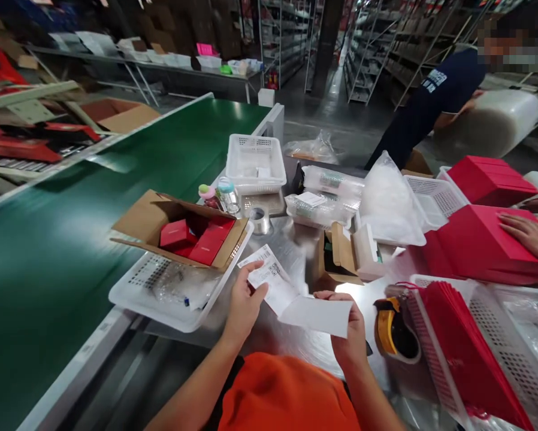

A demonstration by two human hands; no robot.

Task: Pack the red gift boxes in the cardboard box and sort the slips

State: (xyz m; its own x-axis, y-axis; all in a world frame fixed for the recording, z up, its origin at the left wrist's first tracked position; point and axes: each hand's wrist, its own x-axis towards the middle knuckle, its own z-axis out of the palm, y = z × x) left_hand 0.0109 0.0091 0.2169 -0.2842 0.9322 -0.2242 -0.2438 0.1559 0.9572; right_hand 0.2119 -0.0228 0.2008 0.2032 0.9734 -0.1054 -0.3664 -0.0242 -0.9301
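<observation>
- While both hands worked over the metal surface (291, 236), a green conveyor belt (116, 197) ran along its left side, the largest thing in view.
- Beside the belt, a white perforated basket (136, 293) carried an open cardboard box (152, 218) with red boxes (197, 238) inside.
- At the far right, stacked red boxes (475, 242) lay under another person's hand (527, 233), and a white basket (516, 353) of red folded cartons (462, 347) stood near the right hand.
- A second person in a dark shirt (435, 102) bent over a roll of bubble wrap (498, 120) in the background.
- A small open cardboard box (334, 257) sat just beyond the papers.
- The left hand (244, 302), forearm reaching up from an orange sleeve, had its fingers closed on a printed slip (269, 275), thumb on top; the slip showed a barcode and a QR-like square, the text too blurred to read.
- The right hand (350, 335) pinched a blank white sheet (318, 314) at its right edge, held just above the surface and overlapping the slip.
- A yellow tape dispenser (392, 332) lay just right of the right hand.
</observation>
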